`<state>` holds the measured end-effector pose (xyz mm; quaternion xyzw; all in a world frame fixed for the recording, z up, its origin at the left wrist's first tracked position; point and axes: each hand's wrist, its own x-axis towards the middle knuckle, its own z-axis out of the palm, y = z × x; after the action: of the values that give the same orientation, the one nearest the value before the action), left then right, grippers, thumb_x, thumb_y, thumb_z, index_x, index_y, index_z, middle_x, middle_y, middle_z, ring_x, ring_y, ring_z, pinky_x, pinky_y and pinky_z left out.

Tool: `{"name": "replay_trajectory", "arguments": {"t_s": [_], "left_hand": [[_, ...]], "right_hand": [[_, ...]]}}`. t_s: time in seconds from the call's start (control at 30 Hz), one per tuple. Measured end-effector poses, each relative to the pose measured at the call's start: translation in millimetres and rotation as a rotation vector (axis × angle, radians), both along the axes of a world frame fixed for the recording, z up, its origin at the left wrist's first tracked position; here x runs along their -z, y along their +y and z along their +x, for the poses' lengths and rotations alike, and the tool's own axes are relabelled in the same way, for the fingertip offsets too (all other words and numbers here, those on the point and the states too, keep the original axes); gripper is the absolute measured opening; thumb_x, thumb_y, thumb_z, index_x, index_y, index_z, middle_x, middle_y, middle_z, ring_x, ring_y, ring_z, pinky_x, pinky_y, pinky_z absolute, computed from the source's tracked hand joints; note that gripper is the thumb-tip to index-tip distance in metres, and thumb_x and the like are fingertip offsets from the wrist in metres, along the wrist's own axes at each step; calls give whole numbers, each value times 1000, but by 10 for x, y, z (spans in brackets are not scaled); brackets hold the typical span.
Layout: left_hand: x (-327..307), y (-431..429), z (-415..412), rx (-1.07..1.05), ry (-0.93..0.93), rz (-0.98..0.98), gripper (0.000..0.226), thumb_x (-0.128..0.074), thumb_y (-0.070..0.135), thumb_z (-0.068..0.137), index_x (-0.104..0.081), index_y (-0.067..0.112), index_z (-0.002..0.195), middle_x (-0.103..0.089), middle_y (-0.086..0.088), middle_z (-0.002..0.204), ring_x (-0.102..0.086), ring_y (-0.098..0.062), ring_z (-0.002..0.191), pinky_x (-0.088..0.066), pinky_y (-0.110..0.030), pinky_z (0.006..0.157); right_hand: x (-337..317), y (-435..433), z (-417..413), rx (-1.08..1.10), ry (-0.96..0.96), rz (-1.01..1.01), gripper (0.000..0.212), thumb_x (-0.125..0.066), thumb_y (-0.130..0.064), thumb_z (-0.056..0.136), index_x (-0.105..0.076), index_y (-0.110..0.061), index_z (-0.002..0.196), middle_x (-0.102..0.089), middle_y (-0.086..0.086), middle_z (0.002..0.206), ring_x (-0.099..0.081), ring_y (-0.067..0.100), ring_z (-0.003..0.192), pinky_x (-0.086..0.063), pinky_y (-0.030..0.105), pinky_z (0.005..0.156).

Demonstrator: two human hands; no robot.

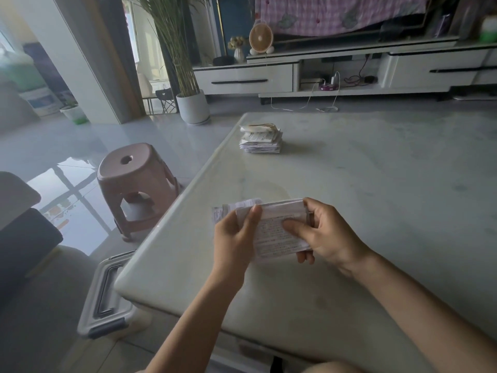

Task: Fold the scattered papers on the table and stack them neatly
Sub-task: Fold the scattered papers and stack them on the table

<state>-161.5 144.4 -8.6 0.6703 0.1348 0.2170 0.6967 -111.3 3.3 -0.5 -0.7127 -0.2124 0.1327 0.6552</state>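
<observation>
While I watch, a folded paper (277, 232) is held over the bench (376, 184).
Left hand (236, 238) and right hand (322, 235) pinch opposite edges; stack (261, 140) well apart.

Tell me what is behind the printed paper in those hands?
A paper strip pokes out behind the printed paper, top left. Right hand fingers curl underneath. The rest is covered.

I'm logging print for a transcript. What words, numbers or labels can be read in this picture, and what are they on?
No text here can be read.
Folded paper, pinched between the left hand and right hand: rows of fine print, too blurred to read.
Stack of folded papers farther back: print too small to read.
White bucket on the floor at far left: label blurred.
</observation>
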Motion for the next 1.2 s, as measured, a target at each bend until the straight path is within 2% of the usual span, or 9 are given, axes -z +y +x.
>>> {"name": "replay_trajectory", "arguments": {"t_s": [0.17, 0.23, 0.33, 0.5, 0.63, 0.77, 1.0, 1.1, 1.2], "left_hand": [[-33, 43, 57, -67, -82, 189, 21, -63, 23, 88, -64, 16, 68, -57, 10, 59, -50, -6, 59, -40, -25, 58], [-80, 85, 58, -18, -59, 22, 28, -68, 38, 81, -66, 12, 71, -61, -2, 67, -56, -13, 66, -44, -29, 62], [-156, 91, 55, 208, -67, -464, 37, -61, 42, 76, -69, 8, 88, -69, -12, 83, -67, -20, 76, -55, -34, 71], [-242, 218, 54, -67, -166, -570, 21, -53, 10, 89, -58, 5, 108, -68, -7, 83, -66, -15, 70, -55, -27, 60], [-350, 683, -72, -338, -193, -407, 16, -54, 1, 88, -59, 17, 90, -65, 0, 83, -65, -6, 66, -55, -21, 54], [-282, 784, -128, -269, -3, -321, 17, -56, -2, 86, -60, 14, 90, -64, -5, 82, -65, -10, 62, -54, -20, 52], [-246, 779, -100, -182, 60, -267, 18, -60, 0, 84, -62, 14, 95, -69, -6, 90, -68, -15, 74, -58, -25, 61], [-262, 748, -91, -142, 59, -290, 17, -60, 1, 84, -63, 13, 95, -69, -8, 93, -69, -16, 77, -59, -27, 65], [-275, 645, -70, -58, 52, -358, 20, -57, 0, 85, -63, 10, 101, -68, -13, 99, -67, -24, 88, -58, -33, 76]], "right_hand": [[-57, 41, -28, -7, 36, 50, 12, -58, -7, 89, -55, -2, 100, -63, 11, 67, -56, 25, 38, -42, 25, 32], [-94, 94, -1, 62, 48, 105, 12, -58, -4, 89, -55, 1, 99, -61, 12, 65, -54, 22, 35, -40, 23, 31], [-140, 315, 67, 245, 65, 213, 7, -59, -7, 89, -55, -5, 95, -61, 14, 70, -57, 18, 36, -43, 22, 33], [-206, 733, 96, 91, 15, 105, 13, -60, -25, 90, -58, -14, 83, -64, 10, 81, -63, 23, 63, -57, 37, 57], [-214, 698, 444, 75, -296, -423, 29, -63, -31, 86, -61, -13, 109, -63, 6, 106, -58, 19, 100, -43, 29, 88], [-156, 701, 500, -190, -348, -924, 69, -74, -38, 74, -43, -20, 132, -42, 7, 131, -40, 24, 123, -34, 32, 102], [-110, 591, 495, -185, -301, -921, 40, -72, -37, 76, -53, -16, 104, -43, 8, 121, -43, 24, 113, -36, 27, 88], [-53, 485, 504, 8, -337, -702, 20, -62, -23, 86, -43, -14, 85, -51, 6, 97, -48, 23, 91, -34, 19, 60], [-118, 391, 526, 199, -169, -304, 9, -53, -11, 89, -46, -10, 83, -54, 2, 80, -54, 23, 75, -40, 20, 48]]}}
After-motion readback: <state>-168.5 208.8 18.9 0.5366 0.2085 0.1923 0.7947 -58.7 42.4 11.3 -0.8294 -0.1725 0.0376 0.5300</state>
